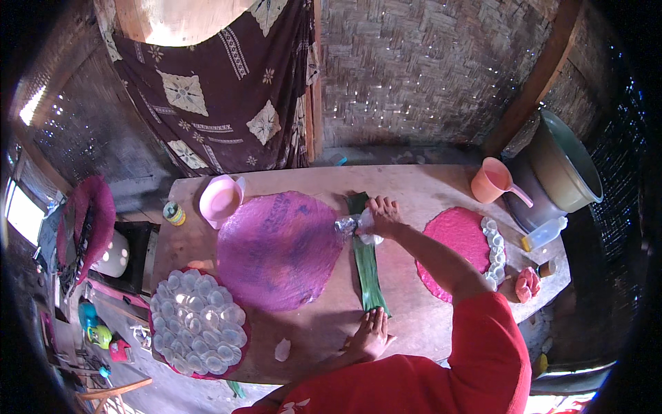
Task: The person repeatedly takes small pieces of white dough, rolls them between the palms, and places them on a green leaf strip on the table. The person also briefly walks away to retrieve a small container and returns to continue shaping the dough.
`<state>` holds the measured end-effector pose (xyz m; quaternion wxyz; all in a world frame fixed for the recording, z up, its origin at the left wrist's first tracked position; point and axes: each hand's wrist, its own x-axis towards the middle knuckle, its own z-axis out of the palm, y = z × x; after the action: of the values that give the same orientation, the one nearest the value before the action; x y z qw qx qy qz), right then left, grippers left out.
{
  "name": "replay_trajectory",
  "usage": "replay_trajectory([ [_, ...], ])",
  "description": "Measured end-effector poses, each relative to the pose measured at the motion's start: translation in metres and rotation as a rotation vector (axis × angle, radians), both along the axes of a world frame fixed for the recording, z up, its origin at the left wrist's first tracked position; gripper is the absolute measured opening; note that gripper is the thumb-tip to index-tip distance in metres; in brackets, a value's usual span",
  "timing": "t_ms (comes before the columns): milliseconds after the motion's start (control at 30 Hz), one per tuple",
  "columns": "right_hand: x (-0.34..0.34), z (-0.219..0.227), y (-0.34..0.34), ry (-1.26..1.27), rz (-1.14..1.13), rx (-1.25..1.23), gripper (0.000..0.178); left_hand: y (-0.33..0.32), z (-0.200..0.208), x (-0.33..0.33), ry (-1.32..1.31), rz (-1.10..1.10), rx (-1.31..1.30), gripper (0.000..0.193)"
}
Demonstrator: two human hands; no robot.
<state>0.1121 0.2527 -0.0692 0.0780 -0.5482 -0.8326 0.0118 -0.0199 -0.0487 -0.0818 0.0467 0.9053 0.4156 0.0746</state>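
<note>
A long strip of green leaf (367, 272) lies across the middle of the table, running from the far side toward me. My left hand (371, 337) rests flat on its near end, fingers stretched out. At the far part of the strip, my right hand (385, 217) is closed around a clear, shiny, bottle-like thing (347, 225) lying across the leaf. Its exact kind is hard to make out, and my fingers hide part of it. Just left of it is a large round purple sheet (279, 252) with a glossy surface.
A round pink mat with many clear cups (198, 321) sits front left; another pink mat (452, 252) has several along its edge. Also on the table are a pink basin (221, 200), small can (174, 213), orange dipper (488, 181), clear bottle (547, 234) and large metal pot (565, 165).
</note>
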Motion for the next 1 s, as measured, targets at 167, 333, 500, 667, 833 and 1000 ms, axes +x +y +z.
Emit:
replay_trajectory([
  [167,-0.009,0.017,0.041,0.005,-0.116,-0.151,0.088,0.002,0.001,-0.003,-0.047,-0.003,-0.064,0.071],
  [333,-0.018,0.049,0.030,-0.028,-0.096,-0.213,0.088,0.001,-0.001,-0.004,-0.015,-0.005,-0.057,0.073],
  [500,-0.007,0.048,-0.049,-0.056,0.108,-0.585,0.082,-0.003,-0.003,-0.003,-0.013,0.025,-0.074,0.073],
  [667,0.005,0.027,-0.106,-0.070,0.193,-0.185,0.077,-0.004,-0.001,-0.004,-0.006,0.030,-0.100,0.071],
  [833,0.009,0.019,-0.115,-0.008,0.176,-0.112,0.081,-0.003,0.002,-0.004,-0.011,0.036,-0.128,0.070],
  [1000,0.008,0.011,-0.082,-0.037,0.197,-0.096,0.080,-0.002,0.002,-0.004,-0.035,0.024,-0.103,0.071],
])
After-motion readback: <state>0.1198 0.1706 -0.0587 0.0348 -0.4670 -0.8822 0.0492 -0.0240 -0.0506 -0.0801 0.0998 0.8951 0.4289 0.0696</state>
